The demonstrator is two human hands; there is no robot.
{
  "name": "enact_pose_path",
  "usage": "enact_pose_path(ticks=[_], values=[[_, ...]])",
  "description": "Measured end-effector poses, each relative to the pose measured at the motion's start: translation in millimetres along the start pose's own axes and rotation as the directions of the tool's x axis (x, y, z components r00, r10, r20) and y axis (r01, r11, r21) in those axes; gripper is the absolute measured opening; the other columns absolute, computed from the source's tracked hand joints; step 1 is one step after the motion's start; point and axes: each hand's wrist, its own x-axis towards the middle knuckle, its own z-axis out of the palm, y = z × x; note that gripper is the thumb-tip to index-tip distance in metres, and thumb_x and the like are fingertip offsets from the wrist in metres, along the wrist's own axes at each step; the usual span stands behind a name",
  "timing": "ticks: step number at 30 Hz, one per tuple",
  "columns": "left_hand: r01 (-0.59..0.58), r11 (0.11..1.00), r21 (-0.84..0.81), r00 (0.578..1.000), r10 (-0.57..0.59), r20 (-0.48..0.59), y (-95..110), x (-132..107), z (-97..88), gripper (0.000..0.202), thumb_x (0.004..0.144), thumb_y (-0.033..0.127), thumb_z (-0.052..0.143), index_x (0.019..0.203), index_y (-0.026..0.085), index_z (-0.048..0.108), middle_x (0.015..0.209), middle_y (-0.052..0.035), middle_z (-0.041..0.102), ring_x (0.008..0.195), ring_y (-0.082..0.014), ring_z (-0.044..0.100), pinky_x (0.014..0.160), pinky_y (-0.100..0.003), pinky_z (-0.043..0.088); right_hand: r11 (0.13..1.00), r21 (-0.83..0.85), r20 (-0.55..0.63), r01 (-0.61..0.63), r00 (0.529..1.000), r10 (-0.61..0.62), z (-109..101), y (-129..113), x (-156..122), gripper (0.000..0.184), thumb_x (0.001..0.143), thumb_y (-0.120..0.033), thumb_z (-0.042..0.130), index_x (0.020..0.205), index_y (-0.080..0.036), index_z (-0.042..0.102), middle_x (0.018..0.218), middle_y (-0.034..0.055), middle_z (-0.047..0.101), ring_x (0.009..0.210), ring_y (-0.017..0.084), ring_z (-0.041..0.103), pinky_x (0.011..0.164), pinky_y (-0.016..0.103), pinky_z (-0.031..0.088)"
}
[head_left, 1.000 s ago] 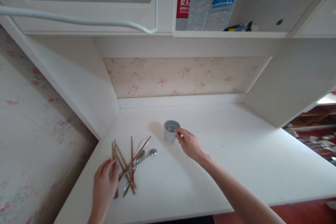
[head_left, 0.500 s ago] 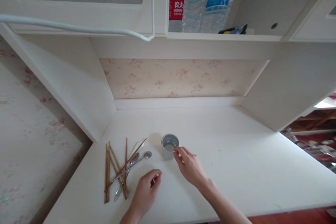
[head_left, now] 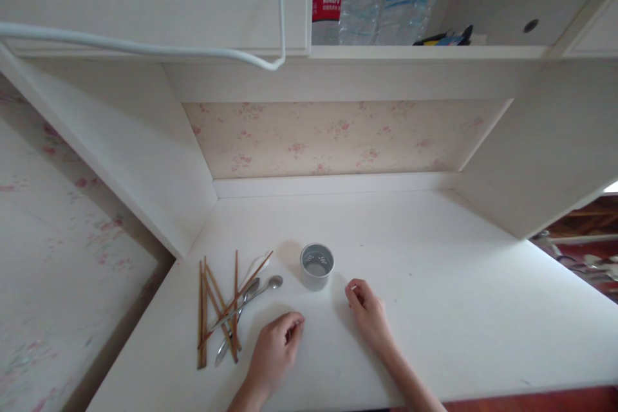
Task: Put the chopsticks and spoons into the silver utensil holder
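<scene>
cup (head_left: 317,279) upright, near but apart from right grip (head_left: 369,313), beyond left grip (head_left: 277,341), both loosely clenched

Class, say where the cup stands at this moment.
In the head view, the cup stands on the table below centre, between the spoons at its left and the right hand at its right.

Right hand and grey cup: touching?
Apart. The head view shows a strip of white tabletop between the right hand and the grey cup.
</scene>
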Motion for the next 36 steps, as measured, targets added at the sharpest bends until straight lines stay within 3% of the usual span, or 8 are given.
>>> enact_pose_path(ticks=[15, 36], values=[[-0.034, 0.997, 0.065, 0.998, 0.031, 0.046, 3, 2, -1.1, 0.021, 0.091, 0.027, 0.044, 0.092, 0.025, 0.064, 0.084, -0.0013, 0.071, 0.076, -0.0144, 0.066, 0.065, -0.02, 0.047, 0.972, -0.221, 0.133, 0.077, 0.99, -0.048, 7, -11, -6, 0.02, 0.091, -0.041, 0.033, 0.087, -0.028, 0.048, 0.068, -0.0011, 0.061, 0.059, 0.019, 0.057, 0.056, 0.026, 0.036], [-0.017, 0.998, 0.052, 0.999, 0.015, 0.044, 2, 3, 0.2, 0.02, 0.091, 0.028, 0.044, 0.09, 0.025, 0.063, 0.078, 0.001, 0.07, 0.07, -0.0124, 0.064, 0.064, -0.02, 0.045, 0.957, -0.284, 0.157, 0.064, 0.987, -0.019, 9, -3, -5, 0.021, 0.093, -0.04, 0.029, 0.087, -0.025, 0.044, 0.068, -0.0015, 0.06, 0.06, 0.017, 0.056, 0.058, 0.024, 0.032]])
